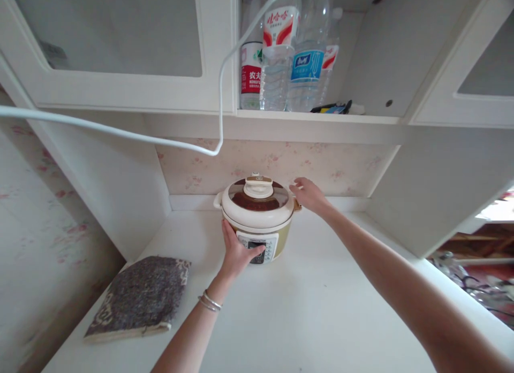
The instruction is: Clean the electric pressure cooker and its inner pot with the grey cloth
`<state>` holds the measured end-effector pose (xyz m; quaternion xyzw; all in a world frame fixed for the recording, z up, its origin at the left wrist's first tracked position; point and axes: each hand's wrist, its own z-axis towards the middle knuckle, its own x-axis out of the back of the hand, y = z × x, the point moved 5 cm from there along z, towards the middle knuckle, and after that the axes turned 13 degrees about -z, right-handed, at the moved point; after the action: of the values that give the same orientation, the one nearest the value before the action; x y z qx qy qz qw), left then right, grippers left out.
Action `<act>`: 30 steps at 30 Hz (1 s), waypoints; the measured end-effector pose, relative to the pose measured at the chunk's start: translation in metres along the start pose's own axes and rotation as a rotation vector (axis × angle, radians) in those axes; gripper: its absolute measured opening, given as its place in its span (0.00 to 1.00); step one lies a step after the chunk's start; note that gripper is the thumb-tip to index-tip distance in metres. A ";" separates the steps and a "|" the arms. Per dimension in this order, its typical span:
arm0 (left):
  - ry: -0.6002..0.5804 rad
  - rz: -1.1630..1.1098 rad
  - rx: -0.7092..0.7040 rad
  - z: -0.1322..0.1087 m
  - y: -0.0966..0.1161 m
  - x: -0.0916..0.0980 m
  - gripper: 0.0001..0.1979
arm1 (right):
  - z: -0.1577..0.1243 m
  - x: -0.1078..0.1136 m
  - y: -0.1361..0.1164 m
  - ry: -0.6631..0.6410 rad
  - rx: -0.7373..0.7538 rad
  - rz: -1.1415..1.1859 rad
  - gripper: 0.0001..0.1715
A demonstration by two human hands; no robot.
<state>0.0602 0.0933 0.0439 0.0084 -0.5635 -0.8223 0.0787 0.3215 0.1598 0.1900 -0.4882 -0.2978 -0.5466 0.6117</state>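
Two arms stretch forward, fingers released: left hand flat against the electric cooker, right hand touching its handle.

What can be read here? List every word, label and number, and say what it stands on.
"农夫" and "NONGFU": red-label bottle, the leftmost one.
"娃哈哈": red-and-white-label bottle beside it.
Blue-label bottle: logo too blurred to read.
Control panel of the cooker: print too small to read.
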 end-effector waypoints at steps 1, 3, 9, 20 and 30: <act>-0.016 0.011 0.006 -0.003 -0.001 -0.004 0.71 | 0.002 0.003 -0.018 0.036 0.070 -0.010 0.25; -0.055 0.037 0.005 -0.011 -0.003 -0.011 0.71 | 0.006 0.004 -0.058 0.094 0.206 -0.035 0.27; -0.122 0.053 0.049 -0.022 -0.006 -0.017 0.68 | 0.031 -0.024 -0.135 -0.049 0.275 -0.266 0.39; -0.229 0.047 0.110 -0.002 -0.015 -0.037 0.66 | 0.055 -0.028 -0.118 0.068 0.408 -0.423 0.35; -0.241 0.041 0.104 -0.001 -0.012 -0.046 0.64 | 0.058 -0.020 -0.109 0.047 0.467 -0.455 0.33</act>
<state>0.1039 0.1030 0.0286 -0.0977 -0.6108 -0.7853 0.0268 0.2219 0.2291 0.2214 -0.2428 -0.5026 -0.5973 0.5759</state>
